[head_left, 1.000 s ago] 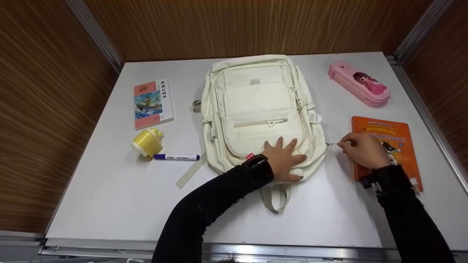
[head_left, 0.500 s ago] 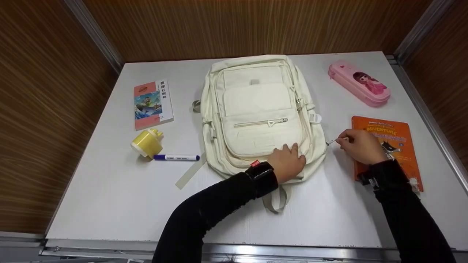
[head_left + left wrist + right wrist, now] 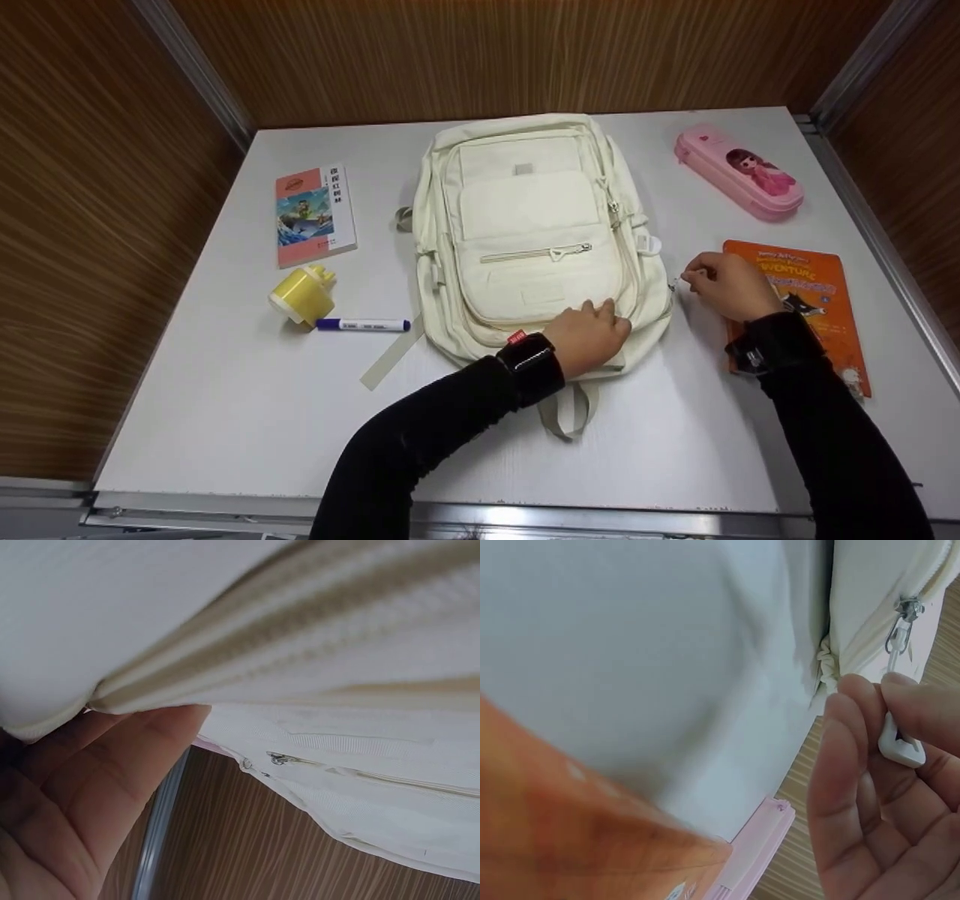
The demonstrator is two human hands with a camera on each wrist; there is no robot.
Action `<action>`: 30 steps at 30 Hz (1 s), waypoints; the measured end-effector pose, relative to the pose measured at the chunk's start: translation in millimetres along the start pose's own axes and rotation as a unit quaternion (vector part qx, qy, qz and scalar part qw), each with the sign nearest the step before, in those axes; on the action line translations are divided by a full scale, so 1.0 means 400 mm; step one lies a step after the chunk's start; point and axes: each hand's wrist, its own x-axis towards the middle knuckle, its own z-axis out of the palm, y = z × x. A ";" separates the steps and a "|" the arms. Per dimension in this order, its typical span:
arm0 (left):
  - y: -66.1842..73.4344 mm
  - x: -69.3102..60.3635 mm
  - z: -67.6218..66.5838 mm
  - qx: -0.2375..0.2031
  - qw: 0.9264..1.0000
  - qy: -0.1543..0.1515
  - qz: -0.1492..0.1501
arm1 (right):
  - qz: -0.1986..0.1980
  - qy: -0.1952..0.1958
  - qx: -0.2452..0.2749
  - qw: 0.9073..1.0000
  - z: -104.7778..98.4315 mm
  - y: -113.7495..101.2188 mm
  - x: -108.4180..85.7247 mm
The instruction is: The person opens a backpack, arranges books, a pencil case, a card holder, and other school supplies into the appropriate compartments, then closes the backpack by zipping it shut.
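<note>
A cream backpack (image 3: 532, 202) lies front up on the white table, its top away from me. My left hand (image 3: 589, 337) holds its lower right edge; in the left wrist view the thumb and fingers (image 3: 142, 765) pinch a fold of the fabric. Beside the bag's lower right side, my right hand (image 3: 731, 285) pinches a zipper pull. Close up in the right wrist view, the white zipper pull (image 3: 901, 746) sits between thumb and fingers, linked to a metal slider (image 3: 909, 609) on the bag's zipper. An orange book (image 3: 817, 300) lies partly under my right hand and wrist.
A pink pencil case (image 3: 739, 172) lies at the back right. On the left are a pink and blue book (image 3: 315, 214), a yellow bottle-like item (image 3: 302, 295) and a blue-capped marker (image 3: 364, 325). Wood-grain panels (image 3: 525, 52) stand round the back and sides.
My left hand, spread flat on the bag's front earlier, has curled its fingers onto the lower edge. The right hand has moved slightly away from me and left with the zipper pull.
</note>
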 end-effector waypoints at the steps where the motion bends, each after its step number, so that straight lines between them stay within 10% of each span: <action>1: -0.001 -0.001 0.001 0.002 1.000 0.004 0.002 | -0.001 0.002 0.001 1.000 0.000 0.001 0.004; 14: -0.013 -0.014 0.002 0.015 0.998 0.056 0.016 | -0.014 0.051 -0.002 0.999 0.011 -0.001 0.062; 30: -0.023 -0.024 -0.004 -0.026 0.999 0.027 0.025 | -0.033 0.071 -0.006 0.997 0.021 0.001 0.130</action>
